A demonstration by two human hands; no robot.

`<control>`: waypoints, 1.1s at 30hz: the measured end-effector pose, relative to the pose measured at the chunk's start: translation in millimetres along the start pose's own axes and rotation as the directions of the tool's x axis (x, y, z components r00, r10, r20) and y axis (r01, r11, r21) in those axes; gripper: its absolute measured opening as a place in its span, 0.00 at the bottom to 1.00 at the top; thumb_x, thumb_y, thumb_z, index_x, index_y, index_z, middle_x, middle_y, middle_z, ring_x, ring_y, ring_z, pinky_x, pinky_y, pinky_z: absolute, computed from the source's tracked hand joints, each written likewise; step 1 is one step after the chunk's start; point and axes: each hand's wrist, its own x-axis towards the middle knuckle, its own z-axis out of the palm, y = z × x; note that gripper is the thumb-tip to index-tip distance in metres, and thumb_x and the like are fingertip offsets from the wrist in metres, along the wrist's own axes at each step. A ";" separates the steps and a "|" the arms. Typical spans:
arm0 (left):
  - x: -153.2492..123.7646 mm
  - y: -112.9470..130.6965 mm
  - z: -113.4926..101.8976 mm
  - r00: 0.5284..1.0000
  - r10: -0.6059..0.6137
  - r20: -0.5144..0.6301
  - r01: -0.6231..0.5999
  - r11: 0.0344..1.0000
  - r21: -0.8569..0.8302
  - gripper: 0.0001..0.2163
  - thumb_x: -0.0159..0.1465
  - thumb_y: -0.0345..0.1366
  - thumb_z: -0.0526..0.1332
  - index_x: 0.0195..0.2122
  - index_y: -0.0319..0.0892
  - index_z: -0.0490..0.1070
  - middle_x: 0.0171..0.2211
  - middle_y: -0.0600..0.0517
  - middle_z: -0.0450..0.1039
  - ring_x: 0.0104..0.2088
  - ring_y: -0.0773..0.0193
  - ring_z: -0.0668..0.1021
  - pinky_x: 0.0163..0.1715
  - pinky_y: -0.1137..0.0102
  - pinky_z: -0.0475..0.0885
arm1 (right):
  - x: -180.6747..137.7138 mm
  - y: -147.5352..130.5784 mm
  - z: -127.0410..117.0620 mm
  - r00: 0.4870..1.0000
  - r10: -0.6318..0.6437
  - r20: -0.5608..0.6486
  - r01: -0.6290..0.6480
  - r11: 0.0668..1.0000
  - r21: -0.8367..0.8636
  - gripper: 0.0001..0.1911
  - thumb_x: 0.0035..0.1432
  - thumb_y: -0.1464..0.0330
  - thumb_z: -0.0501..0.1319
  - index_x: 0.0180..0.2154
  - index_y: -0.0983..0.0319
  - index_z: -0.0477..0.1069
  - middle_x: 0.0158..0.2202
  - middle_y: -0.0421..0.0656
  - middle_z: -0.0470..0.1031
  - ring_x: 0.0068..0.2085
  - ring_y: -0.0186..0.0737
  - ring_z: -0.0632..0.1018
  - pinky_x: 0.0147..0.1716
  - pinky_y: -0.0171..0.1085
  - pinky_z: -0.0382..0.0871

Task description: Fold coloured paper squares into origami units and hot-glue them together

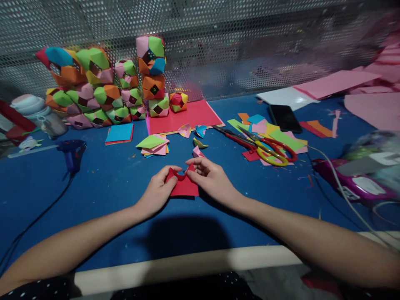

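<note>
Between my two hands, low over the blue table, is a piece of red paper [184, 187] with its upper corners bent up. My left hand [158, 187] pinches its left side, thumb in front and fingers behind. The right side is gripped by my right hand [212, 179], thumb and fingers closed on the top corner. Just beyond my fingers lie small folded paper pieces: a pink one [198, 152], a yellow one [200, 143], a blue one [201, 131] and a pink-and-yellow one [185, 130]. A pile of folded papers [153, 144] lies behind my left hand.
Stacked paper balls [93, 96] stand along the perforated metal back wall. Left are a blue glue gun [71, 154] with its cord and a blue-topped paper stack [119, 133]. Right are scissors [271, 152], paper scraps [286, 139], a phone [284, 118] and a purple device [359, 183].
</note>
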 end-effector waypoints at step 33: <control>-2.0 5.5 2.1 1.000 0.007 0.008 -0.007 0.999 0.037 0.07 0.61 0.36 0.55 0.33 0.39 0.68 0.31 0.55 0.71 0.33 0.67 0.71 0.34 0.74 0.66 | -9.5 -10.7 -0.3 0.950 -0.280 0.137 0.308 0.908 -0.283 0.04 0.57 0.71 0.57 0.33 0.63 0.70 0.30 0.42 0.71 0.32 0.35 0.72 0.33 0.35 0.65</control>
